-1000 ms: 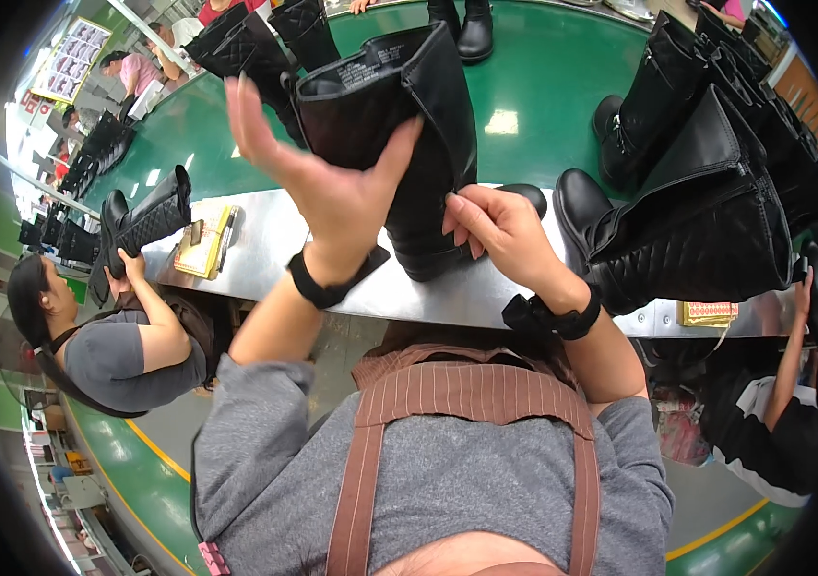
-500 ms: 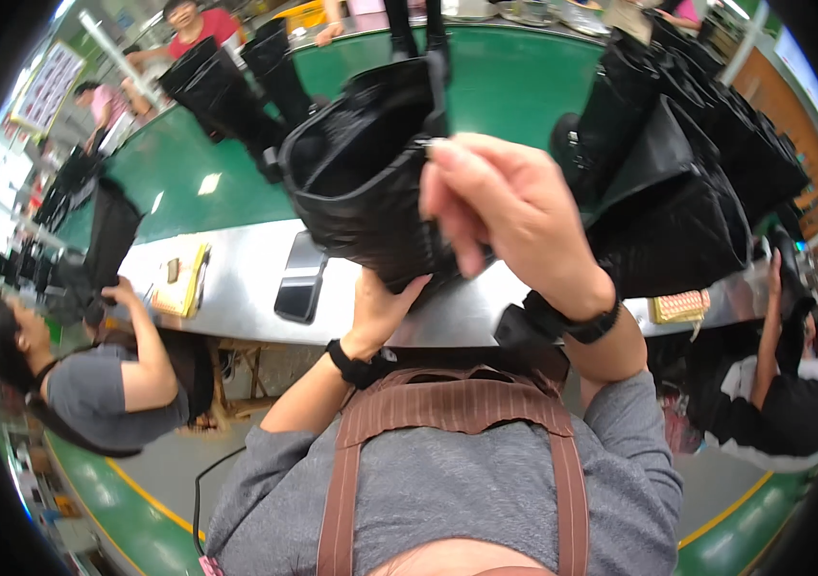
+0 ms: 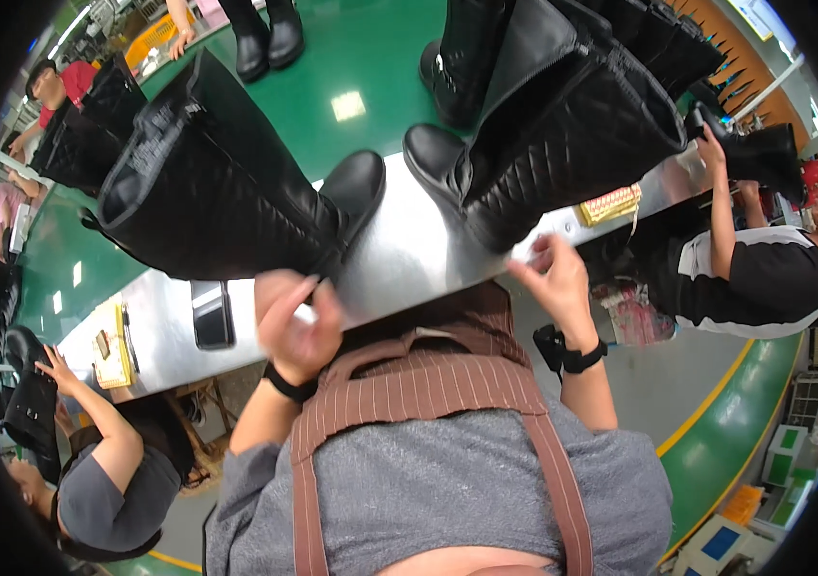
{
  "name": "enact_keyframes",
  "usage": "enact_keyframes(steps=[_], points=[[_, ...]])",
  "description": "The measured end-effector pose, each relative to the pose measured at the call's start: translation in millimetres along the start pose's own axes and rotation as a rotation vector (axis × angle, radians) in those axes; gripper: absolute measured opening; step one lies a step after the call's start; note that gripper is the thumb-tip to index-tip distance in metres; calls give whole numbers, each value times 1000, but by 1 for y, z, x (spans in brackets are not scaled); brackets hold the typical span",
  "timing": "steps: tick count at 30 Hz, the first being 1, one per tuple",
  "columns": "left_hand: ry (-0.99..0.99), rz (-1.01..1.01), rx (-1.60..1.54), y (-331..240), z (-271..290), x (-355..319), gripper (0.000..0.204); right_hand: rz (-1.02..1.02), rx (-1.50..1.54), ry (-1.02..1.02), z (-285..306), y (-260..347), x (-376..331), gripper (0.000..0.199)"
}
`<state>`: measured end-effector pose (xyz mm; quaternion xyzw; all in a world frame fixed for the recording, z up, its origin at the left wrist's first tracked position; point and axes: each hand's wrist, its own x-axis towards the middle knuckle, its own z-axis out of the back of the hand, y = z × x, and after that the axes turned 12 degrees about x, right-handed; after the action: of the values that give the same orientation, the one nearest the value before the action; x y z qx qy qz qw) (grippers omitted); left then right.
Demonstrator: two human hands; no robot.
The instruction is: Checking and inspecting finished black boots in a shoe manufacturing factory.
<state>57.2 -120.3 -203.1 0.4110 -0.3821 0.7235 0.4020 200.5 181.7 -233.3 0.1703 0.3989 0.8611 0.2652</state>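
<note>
Two tall black quilted boots stand on the metal-topped bench in front of me. The left boot leans with its shaft toward the left and its toe pointing inward. The right boot tilts its shaft to the right, its zipped opening facing up. Close below the left boot's heel is my left hand, its fingers smeared by motion. My right hand is just below the sole of the right boot, thumb and curled fingers apart. I see nothing in it that I can name.
A dark phone and a yellow pad lie on the bench at left, another yellow pad at right. More black boots stand across the green surface. Co-workers handle boots on both sides.
The boot my left hand supported is no longer held up. My right hand has dropped from its top to the bench edge. The view has turned, and two boots now stand before me.
</note>
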Motion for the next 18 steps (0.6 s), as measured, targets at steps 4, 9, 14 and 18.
enact_keyframes(steps=[4, 9, 14, 18], points=[[587, 394, -224, -26, -94, 25, 32, 289, 334, -86, -23, -29, 37, 81], [817, 685, -500, -11, -187, -24, 41, -54, 867, 97, -42, -7, 36, 56], [1033, 934, -729, 13, -185, -33, 25, 46, 788, 111, -51, -22, 32, 69], [1285, 920, -816, 22, -177, -11, 17, 199, 640, 61, -53, -24, 43, 71]])
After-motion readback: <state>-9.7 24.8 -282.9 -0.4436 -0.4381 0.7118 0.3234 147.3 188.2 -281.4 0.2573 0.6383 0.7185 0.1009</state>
